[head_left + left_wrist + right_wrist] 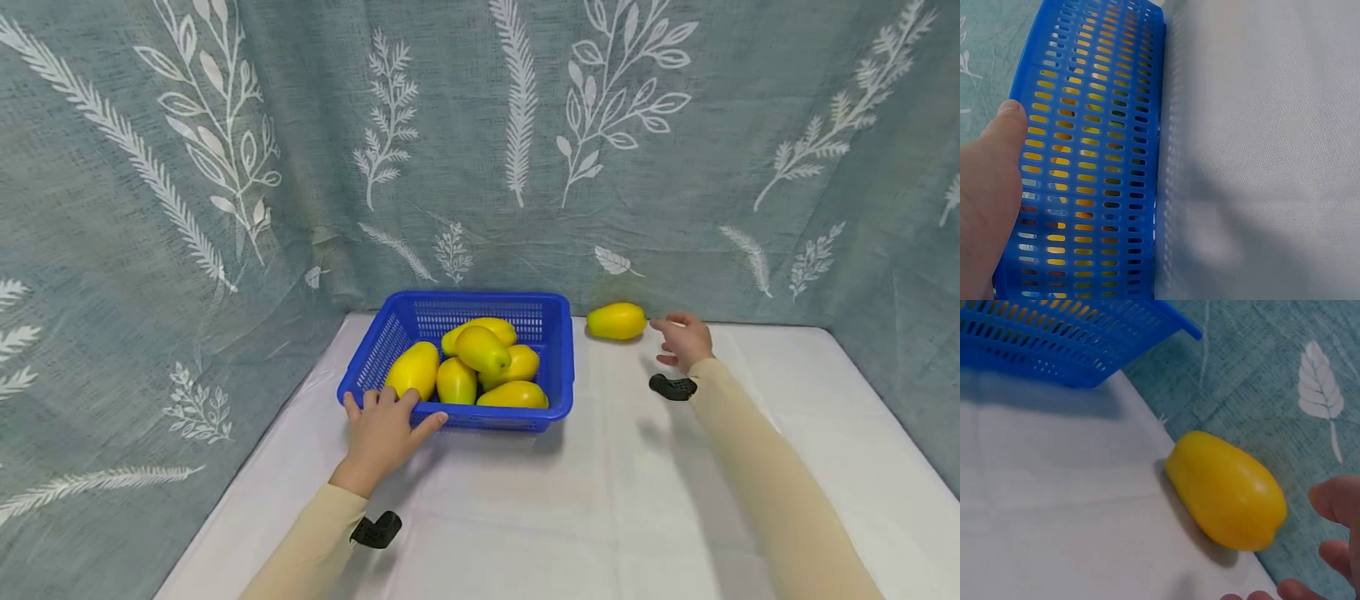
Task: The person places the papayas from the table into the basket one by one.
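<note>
A blue plastic basket [558, 358] with slotted walls holds several yellow papayas [415, 371], some with greenish ends. My left hand [382, 442] grips its near rim at the left corner, fingers over the edge; the left wrist view shows the thumb [1007, 134] against the rim. To the right of the basket, one more papaya [617, 322] lies on its side near the table's back edge. Just right of that papaya [1225, 490] is my right hand [684, 342], its fingers spread and holding nothing. A gap separates the fingertips from the fruit in the right wrist view.
A white cloth [517, 508] covers the table. Behind and at both sides hangs a grey-green curtain [465, 167] with white leaf prints, close to the table's back edge. Each wrist carries a black device [672, 387].
</note>
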A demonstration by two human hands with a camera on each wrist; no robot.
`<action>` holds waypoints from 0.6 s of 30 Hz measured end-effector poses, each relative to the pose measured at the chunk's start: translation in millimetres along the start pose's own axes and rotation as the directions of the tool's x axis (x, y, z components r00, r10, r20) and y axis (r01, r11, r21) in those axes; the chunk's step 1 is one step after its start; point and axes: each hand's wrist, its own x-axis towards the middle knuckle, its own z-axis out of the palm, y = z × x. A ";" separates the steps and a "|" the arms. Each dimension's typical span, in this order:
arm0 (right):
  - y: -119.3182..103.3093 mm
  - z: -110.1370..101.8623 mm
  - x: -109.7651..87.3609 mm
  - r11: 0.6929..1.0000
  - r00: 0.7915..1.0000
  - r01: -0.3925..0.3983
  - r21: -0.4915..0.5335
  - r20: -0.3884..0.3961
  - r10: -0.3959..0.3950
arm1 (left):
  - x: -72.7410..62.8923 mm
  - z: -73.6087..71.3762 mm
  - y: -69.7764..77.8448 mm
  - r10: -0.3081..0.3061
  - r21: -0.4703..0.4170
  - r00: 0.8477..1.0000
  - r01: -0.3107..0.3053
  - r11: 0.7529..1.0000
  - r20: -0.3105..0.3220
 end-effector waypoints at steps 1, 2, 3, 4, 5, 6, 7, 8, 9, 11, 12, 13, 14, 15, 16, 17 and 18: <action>0.0 4.0 2.5 1.000 1.000 0.000 0.003 0.006 0.000 | 0.0 0.3 -0.6 0.002 0.001 1.000 -0.002 1.000 -0.004; -0.2 8.0 5.2 1.000 1.000 -0.001 0.004 0.010 0.001 | -0.4 0.4 -0.7 0.002 0.000 1.000 -0.002 1.000 -0.006; -0.2 11.6 8.1 1.000 1.000 -0.003 0.002 0.012 0.003 | -0.8 0.8 -1.3 0.002 0.002 1.000 -0.002 1.000 -0.007; 1.1 13.7 11.0 1.000 1.000 -0.007 0.004 0.011 0.007 | -0.5 1.3 -0.7 0.004 0.002 1.000 -0.004 1.000 -0.005; 2.6 15.2 14.4 1.000 1.000 -0.007 0.006 0.009 0.007 | -0.3 1.9 0.0 0.006 0.003 1.000 -0.006 1.000 -0.005; 3.6 16.7 18.0 1.000 1.000 -0.010 0.011 0.005 0.010 | 0.0 2.8 0.3 0.009 0.002 1.000 -0.008 1.000 -0.005; 4.3 17.8 21.8 1.000 1.000 -0.012 0.015 0.002 0.012 | 0.3 3.4 0.7 0.010 0.002 1.000 -0.010 1.000 -0.008; 4.2 18.9 24.6 1.000 1.000 -0.014 0.017 0.001 0.014 | 0.5 3.6 1.0 0.011 -0.002 1.000 -0.011 1.000 -0.012; 3.9 20.0 27.2 1.000 1.000 -0.016 0.025 0.001 0.016 | 0.8 3.8 0.9 0.012 -0.004 1.000 -0.012 1.000 -0.016; 2.1 22.4 31.8 0.999 1.000 -0.028 0.034 0.000 0.028 | 1.2 3.2 0.6 0.012 -0.010 1.000 -0.013 1.000 -0.026; 0.4 23.6 33.0 0.999 0.999 -0.038 0.037 0.002 0.038 | 1.2 2.7 0.3 0.012 -0.012 1.000 -0.013 1.000 -0.029; -1.1 24.7 33.9 0.998 0.999 -0.042 0.038 0.003 0.042 | 1.2 2.0 -0.1 0.011 -0.013 0.999 -0.012 1.000 -0.030; -2.5 26.1 34.2 0.998 0.999 -0.049 0.037 0.005 0.048 | 1.1 1.5 -0.5 0.011 -0.014 0.999 -0.011 1.000 -0.031; -3.4 27.7 35.1 0.998 0.998 -0.057 0.039 0.006 0.056 | 0.8 1.2 -1.0 0.008 -0.012 1.000 -0.008 1.000 -0.027; -4.0 29.3 36.1 0.997 0.998 -0.063 0.038 0.008 0.063 | 0.4 1.0 -1.3 0.006 -0.011 1.000 -0.006 1.000 -0.022; -4.3 30.8 36.6 0.997 0.998 -0.062 0.042 0.010 0.061 | 0.2 0.9 -1.7 0.004 -0.010 1.000 -0.004 1.000 -0.018; -4.1 32.5 37.2 0.997 0.998 -0.062 0.048 0.013 0.061 | -0.2 0.9 -2.2 0.001 -0.008 1.000 -0.001 1.000 -0.014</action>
